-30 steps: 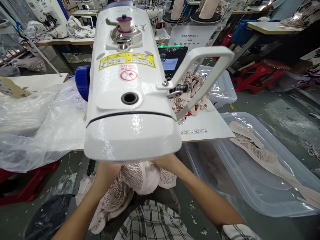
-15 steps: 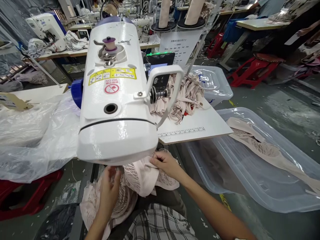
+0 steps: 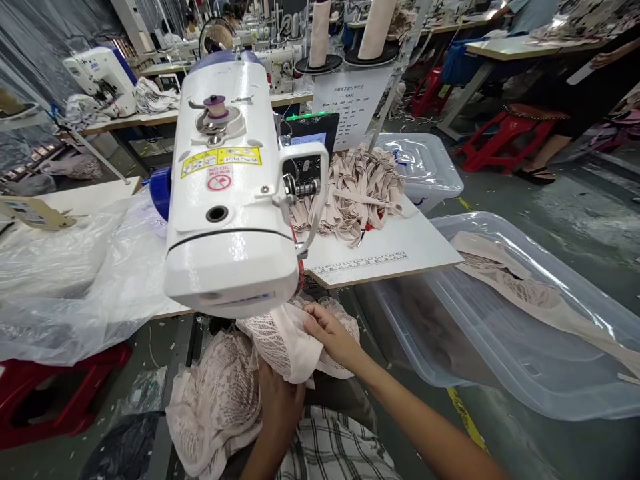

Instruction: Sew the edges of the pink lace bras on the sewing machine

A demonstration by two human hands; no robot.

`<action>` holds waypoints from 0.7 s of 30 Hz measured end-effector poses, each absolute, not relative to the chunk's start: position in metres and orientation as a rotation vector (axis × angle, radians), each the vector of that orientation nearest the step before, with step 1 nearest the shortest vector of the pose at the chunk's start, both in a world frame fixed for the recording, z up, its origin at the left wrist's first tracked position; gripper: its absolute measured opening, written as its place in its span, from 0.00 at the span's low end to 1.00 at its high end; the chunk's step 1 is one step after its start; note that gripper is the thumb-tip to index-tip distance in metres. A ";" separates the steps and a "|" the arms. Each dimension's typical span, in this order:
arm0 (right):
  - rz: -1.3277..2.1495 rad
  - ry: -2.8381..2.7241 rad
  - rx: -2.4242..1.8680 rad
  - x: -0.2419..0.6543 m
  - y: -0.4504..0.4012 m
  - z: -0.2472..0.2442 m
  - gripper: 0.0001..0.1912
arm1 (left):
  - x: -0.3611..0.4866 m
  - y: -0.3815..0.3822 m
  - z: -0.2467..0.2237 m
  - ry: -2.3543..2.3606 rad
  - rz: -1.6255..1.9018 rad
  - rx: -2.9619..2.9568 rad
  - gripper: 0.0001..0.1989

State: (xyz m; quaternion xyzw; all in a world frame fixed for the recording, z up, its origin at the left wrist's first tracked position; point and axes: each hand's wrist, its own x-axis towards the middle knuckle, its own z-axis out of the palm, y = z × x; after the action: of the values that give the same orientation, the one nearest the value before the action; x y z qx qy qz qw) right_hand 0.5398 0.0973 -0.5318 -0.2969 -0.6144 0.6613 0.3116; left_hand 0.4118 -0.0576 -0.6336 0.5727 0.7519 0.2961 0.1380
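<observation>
A beige lace bra [image 3: 273,340] hangs just below the head of a white sewing machine [image 3: 233,267]. Thumb and fingers of my right hand [image 3: 333,337] pinch the smooth fabric at its edge. My left hand [image 3: 280,397] reaches in beneath the lace cup, its fingertips hidden by the fabric, so its grip does not show. More beige lace cups [image 3: 215,393] lie heaped over my lap to the left of that hand. The machine head covers the needle area.
Beige straps [image 3: 363,190] are piled on the white table [image 3: 385,257], behind a printed ruler. A clear plastic bin [image 3: 505,353] on the right holds another beige lace piece [image 3: 530,287]. Plastic sheeting [image 3: 100,267] covers the left side. A person stands near a red stool [image 3: 493,140].
My left hand has moved right and under the lace cup, uncovering the cups on the left. My right hand keeps its pinch. The view has shifted slightly.
</observation>
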 end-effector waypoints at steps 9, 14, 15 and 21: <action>1.542 -2.066 -1.031 0.604 0.118 -0.511 0.24 | 0.317 -0.059 -0.568 2.259 0.763 1.964 0.27; 1.080 -2.352 -1.543 0.683 0.133 -0.539 0.22 | 0.345 -0.045 -0.564 2.192 0.851 2.281 0.25; 0.969 -2.428 -1.649 0.695 0.134 -0.547 0.21 | 0.358 -0.043 -0.573 2.105 0.751 2.281 0.24; 0.708 -2.554 -1.634 0.670 0.135 -0.600 0.21 | 0.345 -0.080 -0.608 2.087 0.596 1.840 0.17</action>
State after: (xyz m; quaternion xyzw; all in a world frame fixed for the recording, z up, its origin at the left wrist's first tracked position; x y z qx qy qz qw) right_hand 0.6696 0.1346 -0.5995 -0.5248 -0.8202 0.2274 0.0141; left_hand 0.3448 -0.0801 -0.6081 0.6394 0.7255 0.2071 0.1477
